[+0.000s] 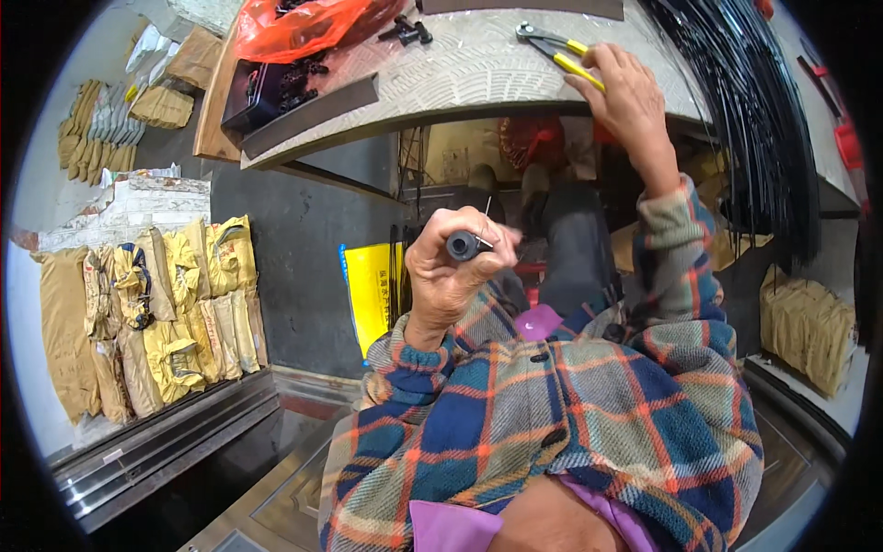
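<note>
My left hand (pixel 451 267) is raised in front of my chest, closed around a short black tube-shaped piece (pixel 463 246) with a thin metal pin sticking up beside it. My right hand (pixel 625 92) reaches up to the patterned tabletop (pixel 478 64) and grips the yellow handles of a pair of pliers (pixel 561 51), whose metal jaws point left. Both forearms wear plaid sleeves.
A red plastic bag (pixel 303 23) and a black tray of small dark parts (pixel 271 92) lie on the table's left side. A thick bundle of black rods (pixel 754 120) hangs at the right. Stacked brown and yellow sacks (pixel 156 313) sit at the left.
</note>
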Available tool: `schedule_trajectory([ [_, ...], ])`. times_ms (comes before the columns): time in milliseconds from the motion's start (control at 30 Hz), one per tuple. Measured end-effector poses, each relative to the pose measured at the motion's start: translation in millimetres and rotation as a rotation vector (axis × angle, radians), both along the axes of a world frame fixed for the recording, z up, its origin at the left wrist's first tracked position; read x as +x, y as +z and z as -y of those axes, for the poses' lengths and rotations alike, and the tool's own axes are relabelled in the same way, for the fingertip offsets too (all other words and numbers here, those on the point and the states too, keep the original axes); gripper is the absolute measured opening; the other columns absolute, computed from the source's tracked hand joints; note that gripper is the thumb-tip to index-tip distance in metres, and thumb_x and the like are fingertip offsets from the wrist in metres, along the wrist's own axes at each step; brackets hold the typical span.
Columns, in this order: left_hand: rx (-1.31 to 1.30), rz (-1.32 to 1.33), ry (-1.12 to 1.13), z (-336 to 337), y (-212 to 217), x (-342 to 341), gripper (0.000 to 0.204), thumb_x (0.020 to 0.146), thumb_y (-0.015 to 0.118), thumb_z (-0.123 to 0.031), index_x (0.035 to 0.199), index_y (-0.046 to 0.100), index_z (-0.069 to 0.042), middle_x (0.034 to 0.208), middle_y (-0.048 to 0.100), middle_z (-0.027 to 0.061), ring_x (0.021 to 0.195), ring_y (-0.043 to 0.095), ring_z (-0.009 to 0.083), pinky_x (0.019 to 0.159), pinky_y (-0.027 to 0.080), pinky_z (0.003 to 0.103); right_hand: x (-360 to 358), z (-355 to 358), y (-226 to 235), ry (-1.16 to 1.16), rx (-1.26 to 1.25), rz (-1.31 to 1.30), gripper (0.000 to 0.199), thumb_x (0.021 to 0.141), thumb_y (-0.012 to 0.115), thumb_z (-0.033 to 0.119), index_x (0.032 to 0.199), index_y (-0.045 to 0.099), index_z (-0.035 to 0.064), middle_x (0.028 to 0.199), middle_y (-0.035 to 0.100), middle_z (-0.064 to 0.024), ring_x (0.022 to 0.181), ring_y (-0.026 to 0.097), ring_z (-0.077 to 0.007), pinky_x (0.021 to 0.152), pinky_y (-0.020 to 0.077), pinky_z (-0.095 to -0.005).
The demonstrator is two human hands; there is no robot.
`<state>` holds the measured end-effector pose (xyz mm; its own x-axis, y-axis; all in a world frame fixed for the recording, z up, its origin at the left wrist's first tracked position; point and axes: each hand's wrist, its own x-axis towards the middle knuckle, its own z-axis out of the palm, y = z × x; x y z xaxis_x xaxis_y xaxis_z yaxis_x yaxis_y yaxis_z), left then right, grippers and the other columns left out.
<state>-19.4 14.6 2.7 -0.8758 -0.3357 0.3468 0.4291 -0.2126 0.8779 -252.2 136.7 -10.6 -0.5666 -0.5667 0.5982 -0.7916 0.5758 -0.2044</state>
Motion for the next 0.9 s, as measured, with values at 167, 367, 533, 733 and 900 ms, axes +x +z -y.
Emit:
schedule_trajectory([
  [167, -0.032, -0.067, -0.003, 2.5, -1.0, -2.4, 0.043, 0.085, 0.053, -0.043, 0.099, 0.048, -0.002, 0.077, 0.046, 0.0031, 0.063, 0.042, 0.0078, 0.054, 0.035, 0.019, -30.2, 5.0, -12.1, -0.140, 0.243, -0.105, 0.035, 0.080, 0.057, 0.041, 0.087, 0.052, 0.0064, 0.084, 0.055, -0.0101, 0.080, 0.055, -0.0285, 0.072, 0.0427, -0.0399],
  [367, -0.073, -0.008, 0.052, 12.7, 0.8, 2.9, 0.046, 0.085, 0.051, -0.046, 0.084, 0.054, 0.000, 0.079, 0.047, 0.0053, 0.062, 0.044, 0.0084, 0.055, 0.036, 0.021, -22.0, -0.6, -4.7, -0.059, -0.138, 0.260, 0.028, 0.086, 0.054, 0.030, 0.080, 0.054, 0.0029, 0.070, 0.051, -0.0079, 0.063, 0.052, -0.0194, 0.055, 0.0422, -0.0297],
  [533, -0.110, -0.112, 0.001, 19.5, -8.2, -3.3, 0.047, 0.085, 0.051, -0.046, 0.081, 0.054, 0.001, 0.071, 0.052, 0.0068, 0.063, 0.050, 0.0109, 0.057, 0.040, 0.022, 72.3, -20.9, 44.7, 0.567, -0.132, 0.306, 0.015, 0.079, 0.059, 0.006, 0.094, 0.059, 0.0035, 0.096, 0.052, -0.0091, 0.084, 0.052, -0.0207, 0.074, 0.0423, -0.0295],
  [733, -0.102, 0.107, 0.058, 12.3, -8.1, 3.0, 0.058, 0.086, 0.037, -0.056, 0.088, 0.051, 0.000, 0.057, 0.048, 0.0022, 0.050, 0.045, 0.0076, 0.046, 0.034, 0.021, 95.3, -20.6, 80.8, 0.202, 0.275, -0.717, 0.034, 0.082, 0.056, 0.021, 0.116, 0.056, 0.0214, 0.117, 0.043, 0.0021, 0.114, 0.041, -0.0126, 0.105, 0.0198, -0.0424],
  [900, -0.169, 0.106, 0.166, 5.9, -8.3, 5.5, 0.057, 0.088, 0.033, -0.055, 0.087, 0.051, -0.001, 0.054, 0.047, -0.0001, 0.048, 0.043, 0.0057, 0.044, 0.031, 0.020, 102.1, -21.2, 78.3, 0.158, 0.270, -0.856, 0.034, 0.081, 0.058, 0.021, 0.115, 0.056, 0.0225, 0.114, 0.044, 0.0038, 0.113, 0.043, -0.0113, 0.105, 0.0190, -0.0434],
])
